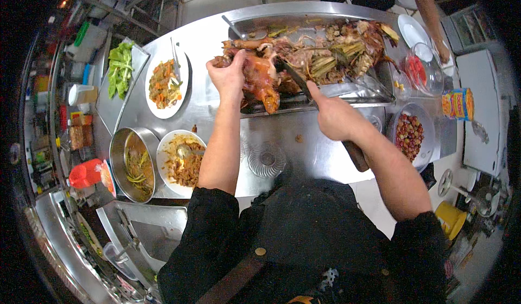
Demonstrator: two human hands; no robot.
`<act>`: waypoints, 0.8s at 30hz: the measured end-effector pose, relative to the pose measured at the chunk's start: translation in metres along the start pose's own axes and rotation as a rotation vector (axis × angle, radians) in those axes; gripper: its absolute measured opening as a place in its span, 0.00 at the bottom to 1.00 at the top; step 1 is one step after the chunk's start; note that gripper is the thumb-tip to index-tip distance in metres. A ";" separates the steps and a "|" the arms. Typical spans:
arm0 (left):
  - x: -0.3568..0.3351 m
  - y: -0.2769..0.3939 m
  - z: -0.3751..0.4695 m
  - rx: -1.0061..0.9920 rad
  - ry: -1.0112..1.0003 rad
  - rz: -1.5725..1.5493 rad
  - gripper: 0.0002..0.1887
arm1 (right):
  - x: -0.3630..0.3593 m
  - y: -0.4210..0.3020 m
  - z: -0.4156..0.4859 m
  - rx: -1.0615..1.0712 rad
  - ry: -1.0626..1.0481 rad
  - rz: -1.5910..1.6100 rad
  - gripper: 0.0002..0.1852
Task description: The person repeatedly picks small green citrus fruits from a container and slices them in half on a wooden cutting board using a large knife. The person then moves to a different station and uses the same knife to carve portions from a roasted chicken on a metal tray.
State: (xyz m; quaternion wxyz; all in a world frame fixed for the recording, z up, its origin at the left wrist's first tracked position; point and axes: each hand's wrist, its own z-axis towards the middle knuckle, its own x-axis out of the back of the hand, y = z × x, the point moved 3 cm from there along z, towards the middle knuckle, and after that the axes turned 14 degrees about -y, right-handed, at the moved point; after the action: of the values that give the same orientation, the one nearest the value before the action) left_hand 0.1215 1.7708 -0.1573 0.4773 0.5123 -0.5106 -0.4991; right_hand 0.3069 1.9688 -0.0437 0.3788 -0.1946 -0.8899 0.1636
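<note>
My left hand (pixel 228 74) grips the end of a browned roast pig piece (pixel 258 74) at the left of a long metal tray (pixel 317 105). My right hand (pixel 338 114) holds a large knife (pixel 299 80) with a dark blade and a brown handle. Its index finger lies along the blade. The blade's tip is at the meat, right of my left hand; how deep it goes is hidden. Further right, torn roast meat (pixel 297 55) and bundled lemongrass-like stalks (pixel 323 64) fill the tray.
A vegetable platter (pixel 150 104), lettuce (pixel 120 70), a steel pot (pixel 116 153) and a plate of chopped food (pixel 183 169) stand left. A glass dish (pixel 266 159) sits in front. Grapes in a bowl (pixel 409 137) stand right. Another person's hand (pixel 443 53) reaches over plates.
</note>
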 end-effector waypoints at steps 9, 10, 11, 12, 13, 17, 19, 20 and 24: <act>0.011 -0.016 -0.016 -0.113 0.080 0.065 0.26 | -0.001 -0.006 -0.001 -0.081 -0.126 -0.045 0.46; 0.012 -0.015 -0.019 -0.156 0.087 0.100 0.26 | -0.011 -0.010 0.006 -0.097 -0.084 -0.037 0.47; 0.012 -0.012 -0.020 -0.191 0.103 0.127 0.25 | -0.019 -0.012 0.013 -0.120 -0.051 -0.040 0.48; 0.011 -0.010 -0.019 -0.248 0.080 0.046 0.25 | -0.028 -0.010 0.018 -0.157 -0.049 -0.030 0.50; 0.011 -0.008 -0.019 -0.233 0.098 0.049 0.24 | -0.033 -0.007 0.019 -0.139 -0.030 -0.007 0.51; 0.018 0.002 -0.013 -0.196 0.133 -0.057 0.23 | -0.038 0.010 0.001 -0.062 0.085 0.077 0.47; 0.023 0.002 -0.022 -0.182 0.127 -0.123 0.22 | -0.035 0.017 -0.021 0.016 0.142 0.100 0.43; 0.023 0.003 -0.027 -0.193 0.110 -0.139 0.22 | -0.038 0.019 -0.031 -0.045 0.081 0.088 0.43; 0.018 0.017 -0.039 -0.308 0.016 -0.060 0.19 | -0.054 0.015 -0.075 -0.141 0.058 0.108 0.44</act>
State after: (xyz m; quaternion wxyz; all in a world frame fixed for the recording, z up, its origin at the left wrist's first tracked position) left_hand 0.1596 1.7511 -0.1387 0.5392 0.4519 -0.4087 -0.5814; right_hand 0.3998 1.9671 -0.0338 0.3806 -0.2733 -0.8759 0.1151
